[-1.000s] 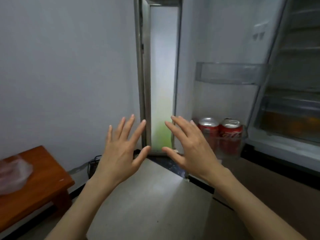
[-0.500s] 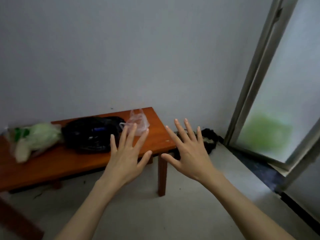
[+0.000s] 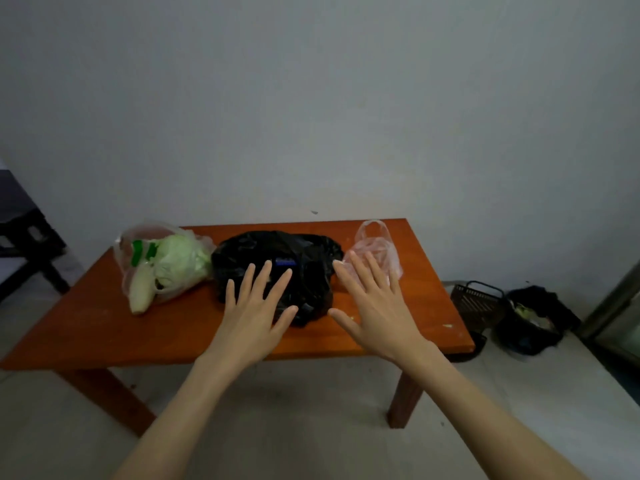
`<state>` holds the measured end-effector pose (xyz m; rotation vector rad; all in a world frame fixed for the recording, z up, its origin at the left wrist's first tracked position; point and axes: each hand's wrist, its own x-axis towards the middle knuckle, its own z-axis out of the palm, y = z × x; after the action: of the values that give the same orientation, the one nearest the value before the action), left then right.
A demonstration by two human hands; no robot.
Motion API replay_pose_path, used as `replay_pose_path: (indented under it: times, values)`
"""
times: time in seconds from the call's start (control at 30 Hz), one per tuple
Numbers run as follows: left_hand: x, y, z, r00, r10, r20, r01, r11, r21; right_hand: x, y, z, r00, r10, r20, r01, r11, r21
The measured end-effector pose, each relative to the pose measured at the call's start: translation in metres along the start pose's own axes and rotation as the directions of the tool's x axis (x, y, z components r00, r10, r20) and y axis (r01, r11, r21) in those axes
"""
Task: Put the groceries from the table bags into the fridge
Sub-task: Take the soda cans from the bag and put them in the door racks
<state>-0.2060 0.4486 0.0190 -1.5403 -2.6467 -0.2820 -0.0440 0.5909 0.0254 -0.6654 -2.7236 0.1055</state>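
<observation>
A low orange-brown wooden table [image 3: 104, 327] stands against the grey wall. On it lie a clear bag [image 3: 162, 265] with a green cabbage and a white radish at the left, a black plastic bag [image 3: 277, 247] in the middle, and a crumpled, flat pinkish clear bag [image 3: 375, 244] at the right. My left hand [image 3: 256, 313] is held out with fingers spread in front of the black bag. My right hand [image 3: 374, 306] is spread the same way in front of the pinkish bag. Neither hand holds anything. The fridge is out of view.
A small dark basket [image 3: 479, 303] and a black-lined bin [image 3: 533, 320] with scraps sit on the floor right of the table. A metal door frame [image 3: 620, 306] shows at the right edge. Dark furniture [image 3: 24, 237] stands at the far left.
The view has swung left from the open fridge and its cans to the table with the bags. Both hands stay spread and empty in front of me.
</observation>
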Motion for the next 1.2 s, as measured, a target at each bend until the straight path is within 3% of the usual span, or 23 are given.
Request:
replay_pose_path:
  times: [0.3, 0.5, 0.6, 0.7, 0.83, 0.97, 1.2]
  values:
    - [0.087, -0.083, 0.049, 0.992, -0.022, 0.126, 0.030, 0.998, -0.061, 0.118, 0.001, 0.082, 0.991, -0.084, 0.099, 0.075, 0.993, 0.093]
    - [0.184, -0.146, 0.096, 0.977, 0.135, 0.168, -0.122, 0.989, -0.086, 0.202, -0.001, 0.143, 0.999, -0.030, -0.035, 0.037, 0.978, 0.207]
    - [0.236, -0.177, 0.121, 0.953, 0.235, 0.192, -0.217, 0.970, -0.108, 0.240, -0.002, 0.179, 1.000, 0.010, 0.006, -0.011, 0.970, 0.245]
    - [0.272, -0.198, 0.144, 0.906, 0.319, 0.279, -0.295, 0.947, -0.123, 0.255, -0.004, 0.213, 0.990, 0.013, 0.141, -0.051, 0.962, 0.268]
    - [0.305, -0.208, 0.167, 0.825, 0.426, 0.373, -0.394, 0.905, -0.162, 0.267, 0.004, 0.242, 0.943, 0.178, 0.282, -0.239, 0.950, 0.201]
    - [0.336, -0.211, 0.185, 0.763, 0.442, 0.472, -0.423, 0.893, -0.153, 0.281, 0.027, 0.260, 0.823, 0.365, 0.434, -0.449, 0.888, 0.104]
    - [0.401, -0.207, 0.206, 0.713, 0.464, 0.525, -0.532, 0.846, -0.024, 0.314, 0.071, 0.268, 0.729, 0.446, 0.519, -0.556, 0.828, 0.070]
